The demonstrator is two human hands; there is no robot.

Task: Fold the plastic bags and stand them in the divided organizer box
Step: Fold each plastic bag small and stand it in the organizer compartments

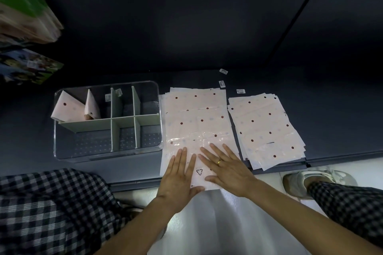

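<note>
A pale pink dotted plastic bag [194,118] lies flat on the dark shelf, on top of a few more like it. My left hand [179,176] and my right hand [226,168] both press flat on its near end, fingers straight, side by side. To the left stands the clear divided organizer box [107,151] with pale green dividers. Two folded triangular bags [68,108] stand in its back left compartment. A second stack of flat dotted bags [267,128] lies to the right.
Small white barcode labels [222,84] lie behind the bags. The shelf's front edge [134,182] runs just under my wrists. My checked trousers [51,209] and a pale shoe [306,180] are below. Coloured packages [24,6] lean at the far left.
</note>
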